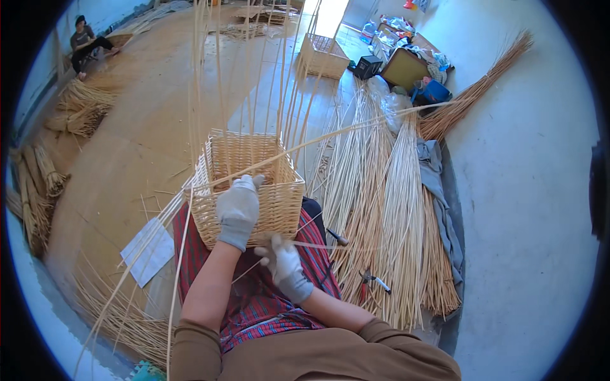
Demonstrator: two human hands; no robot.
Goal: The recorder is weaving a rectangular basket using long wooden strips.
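A square wicker basket [273, 213] in pale woven strands rests on my lap, tilted with its opening facing away, and tall upright stakes rise from its far side. My left hand [239, 206], in a pale glove, is closed over the basket's near rim, where a long strand [343, 131] crosses the opening. Below the basket's near side, my right hand [284, 267], also gloved, is blurred by motion. Its fingers are bent around a pale wicker strand [311, 245] that runs off to the right. Striped red cloth [267, 305] covers my lap under the basket.
Long bundles of wicker rods [394, 228] lie at my right, with red-handled pliers [365, 286] on them. A white sheet of paper [148, 252] lies at left. Another basket [323, 56] stands further off. A person [89, 43] sits at far left near rod bundles [79, 108].
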